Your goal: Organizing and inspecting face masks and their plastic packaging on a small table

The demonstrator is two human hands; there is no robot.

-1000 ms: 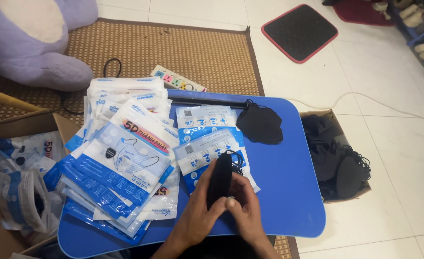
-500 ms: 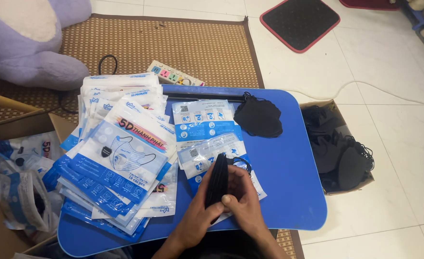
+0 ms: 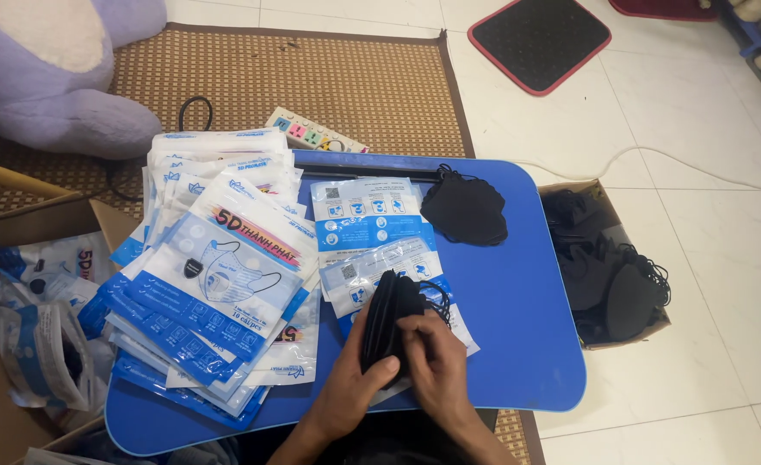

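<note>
Both hands meet at the near edge of a blue lap table, clamped together on a stack of folded black face masks: the left hand grips the stack's lower end from the left with the thumb across its front, while the right hand closes over its right side, fingers curled against the fabric. The stack stands on edge, tilted slightly, over two clear-and-blue mask packets lying flat at the table's middle. Thin ear loops trail from the stack's upper right. Toward the table's far edge, well apart from the hands, a second small heap of black masks rests beside the packets. The table's left half is buried under a fanned pile of printed blue-and-white mask pouches. Off the table's right side, a cardboard box on the tiled floor holds more loose black masks. Beyond the table's far edge lie a power strip and a woven mat, with a purple plush toy to the far left.
</note>
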